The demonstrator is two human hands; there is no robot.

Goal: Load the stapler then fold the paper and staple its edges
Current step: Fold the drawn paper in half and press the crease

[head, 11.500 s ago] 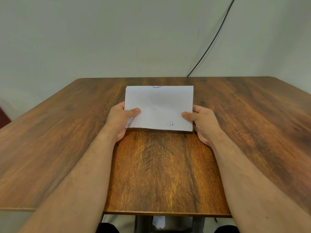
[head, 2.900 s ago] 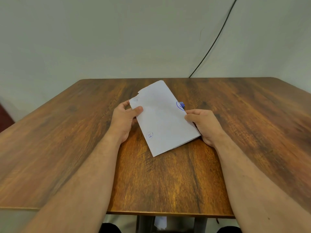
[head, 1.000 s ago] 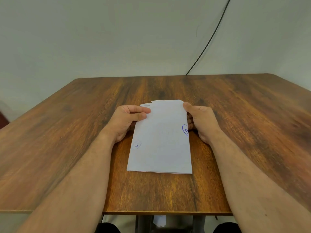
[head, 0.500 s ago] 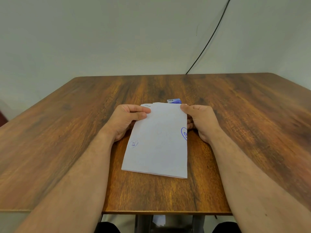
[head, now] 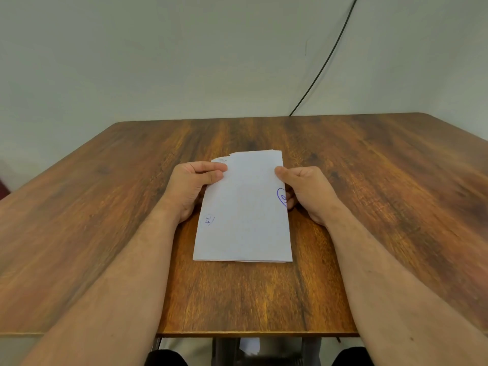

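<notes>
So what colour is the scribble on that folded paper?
Blue ink, circled marks on the white paper, seen in the head view.

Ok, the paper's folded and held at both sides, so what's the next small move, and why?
Probably square up the far edge first. The folded paper lies on the table, pinched by the left hand and right hand, but its layers sit stepped at the far left corner. No stapler is in view.

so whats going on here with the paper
A person sits at a wooden table and holds a folded white paper that lies flat on it. The left hand pinches the far left edge and the right hand pinches the right edge. The layers at the far end sit slightly uneven. No stapler is in view.
</notes>
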